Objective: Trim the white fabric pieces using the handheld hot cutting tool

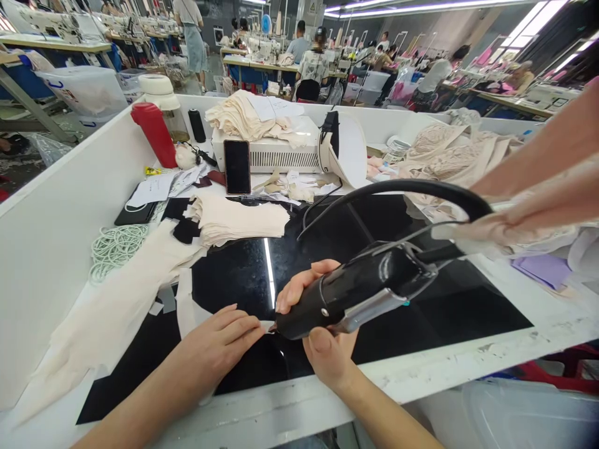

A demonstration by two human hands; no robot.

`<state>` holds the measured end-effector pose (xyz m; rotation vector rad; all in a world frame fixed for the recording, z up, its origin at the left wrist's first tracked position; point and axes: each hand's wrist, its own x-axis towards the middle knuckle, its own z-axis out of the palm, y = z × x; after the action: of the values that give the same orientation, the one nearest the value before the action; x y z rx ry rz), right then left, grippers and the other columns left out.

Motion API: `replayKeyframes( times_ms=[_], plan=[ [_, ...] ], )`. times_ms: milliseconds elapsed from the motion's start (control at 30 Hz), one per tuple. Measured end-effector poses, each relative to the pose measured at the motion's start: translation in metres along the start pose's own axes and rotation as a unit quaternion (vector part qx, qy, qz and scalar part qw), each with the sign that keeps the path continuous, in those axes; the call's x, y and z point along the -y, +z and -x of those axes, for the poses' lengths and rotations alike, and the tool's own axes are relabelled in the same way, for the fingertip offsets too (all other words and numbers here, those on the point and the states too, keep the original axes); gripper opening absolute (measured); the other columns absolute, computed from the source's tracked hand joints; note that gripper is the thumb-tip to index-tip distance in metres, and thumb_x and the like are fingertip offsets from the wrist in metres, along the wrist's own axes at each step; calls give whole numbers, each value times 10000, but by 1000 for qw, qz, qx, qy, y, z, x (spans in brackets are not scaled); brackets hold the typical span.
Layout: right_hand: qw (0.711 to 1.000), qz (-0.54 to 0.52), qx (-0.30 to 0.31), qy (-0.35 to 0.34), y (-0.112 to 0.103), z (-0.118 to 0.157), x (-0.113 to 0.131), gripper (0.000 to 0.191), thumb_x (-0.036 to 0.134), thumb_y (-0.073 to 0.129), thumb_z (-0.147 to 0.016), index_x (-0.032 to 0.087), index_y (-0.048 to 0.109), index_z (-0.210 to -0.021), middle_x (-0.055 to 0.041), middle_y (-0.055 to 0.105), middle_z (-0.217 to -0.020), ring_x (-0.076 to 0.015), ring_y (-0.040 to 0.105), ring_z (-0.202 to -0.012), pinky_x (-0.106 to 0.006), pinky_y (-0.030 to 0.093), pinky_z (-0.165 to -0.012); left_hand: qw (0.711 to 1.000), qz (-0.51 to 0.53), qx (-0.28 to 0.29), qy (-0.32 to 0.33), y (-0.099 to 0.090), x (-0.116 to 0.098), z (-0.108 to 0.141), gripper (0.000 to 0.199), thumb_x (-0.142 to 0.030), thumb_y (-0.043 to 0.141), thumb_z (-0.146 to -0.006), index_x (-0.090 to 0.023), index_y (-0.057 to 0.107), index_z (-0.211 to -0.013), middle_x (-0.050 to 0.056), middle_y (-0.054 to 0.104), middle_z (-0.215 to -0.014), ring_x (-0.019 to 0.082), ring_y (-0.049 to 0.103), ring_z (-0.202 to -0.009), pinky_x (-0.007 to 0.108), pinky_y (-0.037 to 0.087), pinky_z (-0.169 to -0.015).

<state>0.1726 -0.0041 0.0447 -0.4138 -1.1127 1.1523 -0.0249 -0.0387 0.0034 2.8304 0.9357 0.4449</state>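
Observation:
My right hand (327,355) is wrapped round a black handheld tool (346,290), whose narrow tip points left, close to my left fingertips. My left hand (227,340) lies palm down with its fingers together, pressing a small white strip (266,325) at the tool's tip onto the black board (234,280). A long cream fabric piece (116,293) stretches along the left side of the board. Behind my hands sits a stack of cream fabric pieces (238,218). A thick black cable (412,186) arches over the tool.
Another person's arm (538,162) reaches in from the right, its hand beside the cable. A phone (237,167) leans against a white box (281,156). A red bottle (154,134), green cord (116,249) and heaped fabric (458,156) surround the board.

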Motion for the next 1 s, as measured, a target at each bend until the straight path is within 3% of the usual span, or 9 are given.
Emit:
replayKeyframes(
  times_ms=[233, 433, 633, 1000],
  plan=[
    [999, 42, -2, -4, 0, 2, -2, 495, 551, 753, -884, 304, 510, -1237, 13, 613, -828, -153, 570, -651, -296, 524, -602, 1000, 12, -14, -2, 0, -1, -1, 369, -23, 413, -1025, -157, 639, -1284, 80, 692, -1224, 226, 654, -1108, 499, 510, -1095],
    [1000, 12, -5, -4, 2, 0, -1, 481, 514, 772, -882, 317, 534, -1251, 12, 615, -839, -150, 561, -669, -290, 503, -609, 1000, 11, -21, -4, -3, -2, -5, 398, -36, 410, -1033, -151, 597, -1364, 88, 698, -1211, 222, 661, -1078, 473, 522, -1086],
    [1000, 7, 6, 0, 1, 2, -2, 469, 498, 766, -892, 319, 538, -1261, 8, 611, -851, -153, 565, -681, -294, 504, -609, 999, 22, -22, -10, -4, -3, -5, 337, -48, 422, -1042, -170, 650, -1259, 74, 697, -1188, 210, 669, -1045, 468, 524, -1087],
    [998, 56, 7, 12, 1, 3, 0, 427, 483, 734, -909, 332, 499, -1233, 12, 626, -834, -171, 581, -637, -339, 547, -592, 998, 51, -9, -36, 0, 0, 3, 322, -81, 452, -1060, -174, 582, -1339, 62, 693, -1257, 172, 670, -1173, 477, 458, -1196]
  ],
)
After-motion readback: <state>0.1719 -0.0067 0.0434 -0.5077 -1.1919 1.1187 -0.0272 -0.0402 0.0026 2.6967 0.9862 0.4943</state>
